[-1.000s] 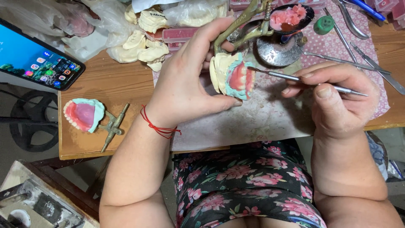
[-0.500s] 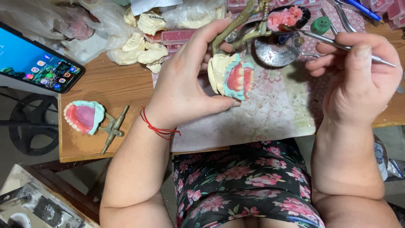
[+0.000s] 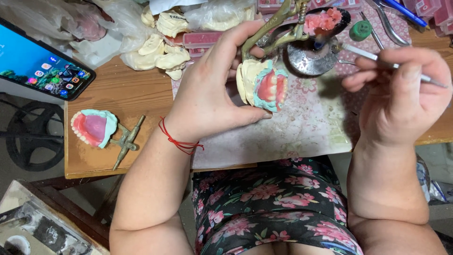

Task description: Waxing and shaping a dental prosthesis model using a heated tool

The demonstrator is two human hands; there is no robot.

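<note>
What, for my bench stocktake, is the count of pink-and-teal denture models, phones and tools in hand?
Denture models: 2, the held model in the left hand, the lying model on the table
Phone: 1
Metal instrument, in the right hand: 1
Total: 4

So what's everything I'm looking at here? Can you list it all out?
denture model: one, cream with pink and teal wax, in left hand
metal tool: one, silver, in right hand
second denture model: one, teal and pink, table's left part
phone: one, black, screen lit, far left
plaster casts: several, cream, top centre
metal dish: one, silver, top centre
table: one, brown wood
left hand: red string at wrist
right hand: gripping the tool
</note>
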